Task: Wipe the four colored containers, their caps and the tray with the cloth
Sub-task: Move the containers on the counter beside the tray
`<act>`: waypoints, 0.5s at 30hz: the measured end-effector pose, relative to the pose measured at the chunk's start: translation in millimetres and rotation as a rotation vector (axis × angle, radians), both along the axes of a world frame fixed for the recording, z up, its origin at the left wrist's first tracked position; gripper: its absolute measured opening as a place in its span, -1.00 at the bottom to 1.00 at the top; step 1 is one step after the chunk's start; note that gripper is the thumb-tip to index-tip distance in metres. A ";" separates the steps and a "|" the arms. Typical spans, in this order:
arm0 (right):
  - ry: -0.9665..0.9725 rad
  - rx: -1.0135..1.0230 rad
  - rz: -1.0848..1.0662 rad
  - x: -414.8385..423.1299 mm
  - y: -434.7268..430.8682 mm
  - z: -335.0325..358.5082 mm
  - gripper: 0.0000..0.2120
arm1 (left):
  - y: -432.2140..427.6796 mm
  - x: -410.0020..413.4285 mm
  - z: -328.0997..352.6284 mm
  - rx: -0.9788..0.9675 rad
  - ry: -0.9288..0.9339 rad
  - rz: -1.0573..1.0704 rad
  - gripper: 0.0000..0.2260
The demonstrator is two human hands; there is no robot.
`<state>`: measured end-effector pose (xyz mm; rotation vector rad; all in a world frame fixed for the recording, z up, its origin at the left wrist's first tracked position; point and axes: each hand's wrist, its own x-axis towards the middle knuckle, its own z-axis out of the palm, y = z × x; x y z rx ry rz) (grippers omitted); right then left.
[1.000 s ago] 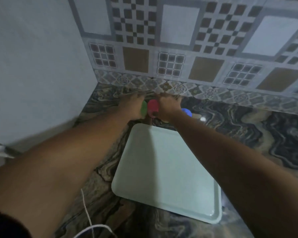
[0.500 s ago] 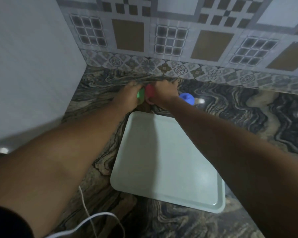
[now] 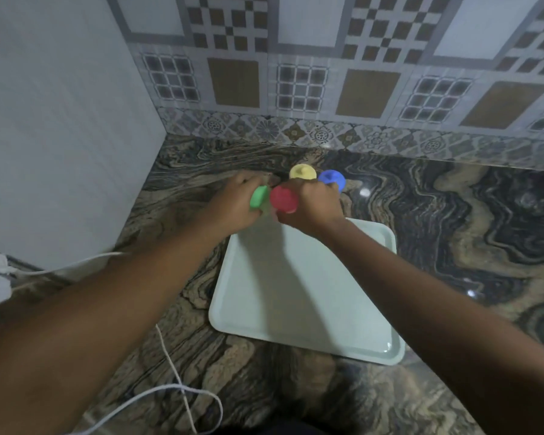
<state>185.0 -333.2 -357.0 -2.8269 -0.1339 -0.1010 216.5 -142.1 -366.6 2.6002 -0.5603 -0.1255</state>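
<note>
- At the far left of the surface (image 3: 453, 215), a white cable (image 3: 170, 353) is seen trailing towards the near edge, well apart from the task's things.
- Left of centre, the green-capped container (image 3: 258, 197) is gripped by the left hand (image 3: 230, 204). The fingers are curled round its body, so that little more than the cap is shown, and it is tilted to the right.
- Just beside it, the red-capped container (image 3: 284, 199) is held by the right hand (image 3: 314, 205) in the same way, with the fingers closed round the body.
- Set against a second ago, both gripped containers appear to have been drawn away from the tiled wall, and the hands now overlap the far edge of the tray (image 3: 296, 293). The yellow-capped container (image 3: 302, 172), hidden then, is now uncovered.
- From this it is judged that two containers are being fetched for handling. No wiping can be confirmed, since the cloth is not seen anywhere.
- Behind the right hand, the yellow-capped container and the blue-capped container (image 3: 332, 178) are left standing upright on the surface, just beside each other and untouched.
- All four caps are on and the bodies are mostly hidden, so what is inside cannot be told.
- Nearer the person, the pale tray is laid flat on the surface. No container stands on it, and a glint is shown at its near right corner.
</note>
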 end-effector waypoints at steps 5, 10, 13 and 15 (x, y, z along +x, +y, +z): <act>0.025 -0.053 -0.026 -15.1 0.6 -28.1 -0.58 | -2.0 -11.9 -16.4 0.117 0.031 0.005 -0.40; 0.054 0.071 -0.015 -16.4 9.5 -32.6 -0.48 | -2.8 -10.1 -18.5 0.147 0.032 0.018 -0.40; 0.049 0.121 -0.046 -18.3 13.5 -36.9 -0.44 | -3.2 -8.7 -16.5 0.174 0.018 0.011 -0.36; 0.048 0.124 -0.056 -20.5 13.6 -38.1 -0.39 | -3.3 -8.6 -14.6 0.199 0.010 0.009 -0.36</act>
